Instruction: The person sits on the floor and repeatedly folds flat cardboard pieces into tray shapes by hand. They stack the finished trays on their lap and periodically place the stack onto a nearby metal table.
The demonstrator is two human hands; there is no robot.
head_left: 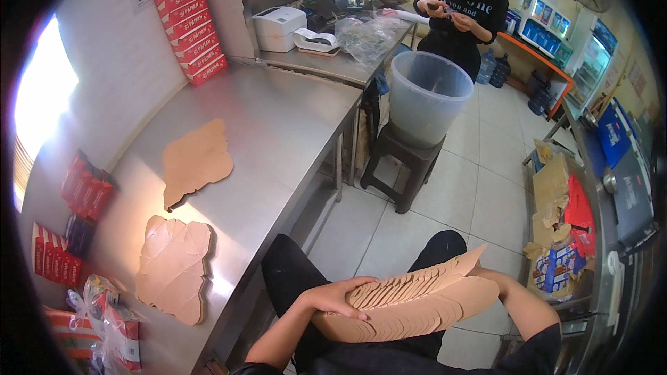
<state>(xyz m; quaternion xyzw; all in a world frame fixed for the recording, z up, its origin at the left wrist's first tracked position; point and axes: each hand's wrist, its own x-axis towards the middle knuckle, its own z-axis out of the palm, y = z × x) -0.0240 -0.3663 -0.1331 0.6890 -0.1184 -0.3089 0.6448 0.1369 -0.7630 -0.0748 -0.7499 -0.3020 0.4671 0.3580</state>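
Across my lap lies a thick stack of flat brown cardboard blanks (424,305), its sheets fanned out along the upper side. My left hand (340,297) is closed on the left end, thumb over the top sheets. At the right end my right hand (485,275) grips the stack from behind; most of its fingers are hidden by the card. On the steel table (271,118) to my left lie two more piles of the same kind: a lower cardboard pile (198,164) farther off and a thicker, creased cardboard pile (175,267) nearer me.
A tall pile of red boxes (187,21) stands at the table's far end, near a white printer (279,28). Ahead, a translucent tub (429,101) rests on a dark stool (403,160). Behind it stands another person (458,14). Bagged packages (114,323) sit at the lower left.
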